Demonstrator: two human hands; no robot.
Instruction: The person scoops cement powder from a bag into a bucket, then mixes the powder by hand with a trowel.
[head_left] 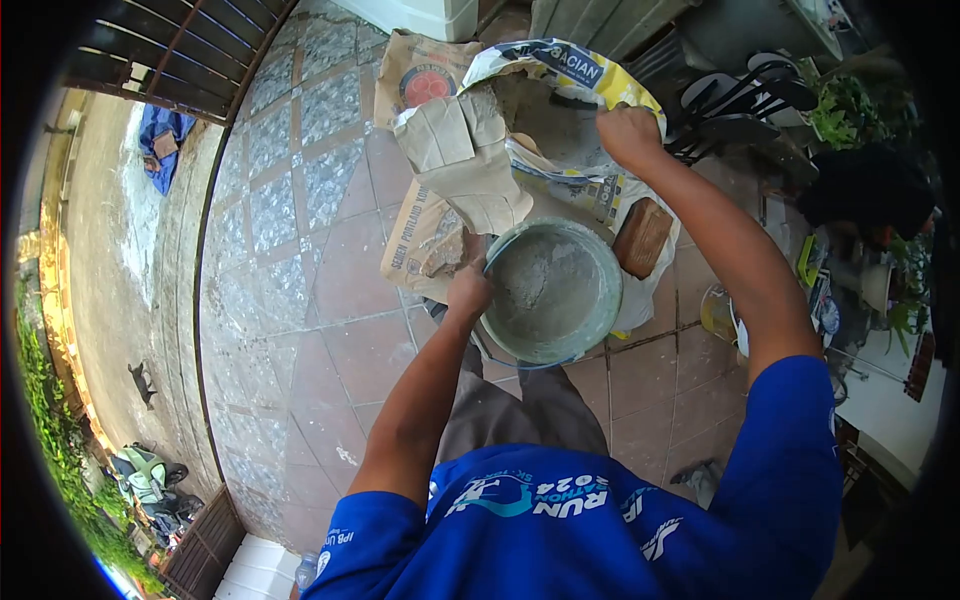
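Observation:
A round greenish bucket [610,300] holds grey powder and stands in front of my legs. My left hand [470,288] is closed on its left rim. Beyond it lies an opened sack [572,62] printed in yellow, white and dark blue, with grey powder inside. My right hand [630,138] grips the sack's right edge, fingers wrapped over it. Brown paper cement bag pieces [470,150] lie at the sack's left side. A reddish-brown brick [643,238] rests to the right of the bucket, and a broken lump [443,250] sits on the paper by my left hand.
Tiled floor [350,270] spreads to the left, powdery in places. Several sandals [740,100] and potted plants [850,110] crowd the right. A metal gate [180,50] stands at upper left. Beyond the floor edge are a dark cat [142,385] and a scooter [150,475].

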